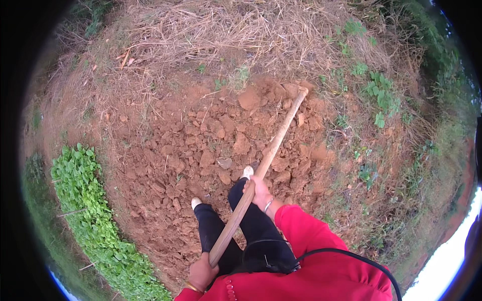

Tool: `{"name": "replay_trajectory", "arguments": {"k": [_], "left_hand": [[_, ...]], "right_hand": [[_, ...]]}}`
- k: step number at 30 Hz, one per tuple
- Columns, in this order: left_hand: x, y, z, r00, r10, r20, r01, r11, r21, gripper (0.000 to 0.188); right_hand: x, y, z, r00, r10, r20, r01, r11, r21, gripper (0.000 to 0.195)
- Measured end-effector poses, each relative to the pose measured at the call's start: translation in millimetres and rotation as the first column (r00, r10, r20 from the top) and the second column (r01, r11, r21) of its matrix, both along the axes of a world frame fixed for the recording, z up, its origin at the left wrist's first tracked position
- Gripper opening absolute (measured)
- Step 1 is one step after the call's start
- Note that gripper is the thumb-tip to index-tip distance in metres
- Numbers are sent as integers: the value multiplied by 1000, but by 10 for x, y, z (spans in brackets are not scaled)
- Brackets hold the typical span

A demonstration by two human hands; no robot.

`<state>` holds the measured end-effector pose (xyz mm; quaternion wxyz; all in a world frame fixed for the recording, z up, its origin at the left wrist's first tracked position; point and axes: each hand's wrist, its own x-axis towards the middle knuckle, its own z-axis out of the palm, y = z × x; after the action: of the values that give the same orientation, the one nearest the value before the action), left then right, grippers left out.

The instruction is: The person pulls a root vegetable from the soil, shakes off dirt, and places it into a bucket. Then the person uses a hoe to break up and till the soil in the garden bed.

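A long wooden handle runs slantwise from my waist up to the far edge of the dug soil. My left hand is closed round its near end, beside my hip. Farther up the shaft, in front of my thigh, my right hand grips it. The tool looks like a hoe; its head is largely hidden in reddish soil, so its shape cannot be told. Broken clods of red-brown soil lie round the shaft and in front of my feet.
My light shoes stand on loose clods. A bed of leafy green plants runs along the left. Dry grass covers the ground beyond the soil. Green weeds grow at the right. A black cable crosses my red top.
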<state>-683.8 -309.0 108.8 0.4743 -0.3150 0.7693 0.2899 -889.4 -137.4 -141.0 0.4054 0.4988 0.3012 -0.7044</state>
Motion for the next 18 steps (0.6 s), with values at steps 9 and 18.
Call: {"name": "replay_trajectory", "arguments": {"k": [9,18], "left_hand": [[1684,-365,47,991,-122,48,128,983,-133,39],[743,-211,-820,966,-92,-240,86,996,-34,33]], "right_hand": [[902,-5,960,926,131,354,-135,991,-13,17],[-86,60,945,992,38,-117,-16,984,177,19]]}}
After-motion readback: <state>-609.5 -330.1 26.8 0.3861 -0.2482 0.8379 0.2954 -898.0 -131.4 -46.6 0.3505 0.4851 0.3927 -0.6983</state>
